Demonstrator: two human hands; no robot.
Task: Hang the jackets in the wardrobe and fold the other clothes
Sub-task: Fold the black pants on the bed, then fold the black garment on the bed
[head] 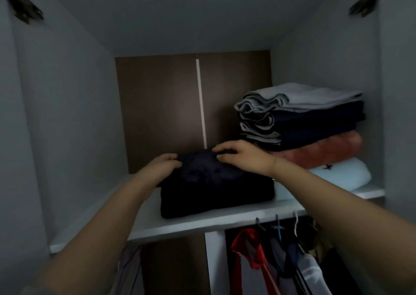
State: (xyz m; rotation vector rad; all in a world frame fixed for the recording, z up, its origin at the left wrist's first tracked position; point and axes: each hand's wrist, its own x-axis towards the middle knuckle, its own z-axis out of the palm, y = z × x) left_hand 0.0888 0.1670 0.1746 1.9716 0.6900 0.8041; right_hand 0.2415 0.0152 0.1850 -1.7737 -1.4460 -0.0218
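1. There is a single view, from a wide-angle camera worn on the person's head.
2. It faces forward into an open wardrobe, roughly level with the shelf point(202, 223), whose top surface it sees from slightly above.
3. It sits close: both forearms enter from the lower corners and reach ahead.
4. The wide lens bends the side walls outward and takes in the hanging rail space below the shelf.

Dim light falls on pale grey side walls point(74, 96) and a brown back panel point(157, 105) (split by a thin pale strip).
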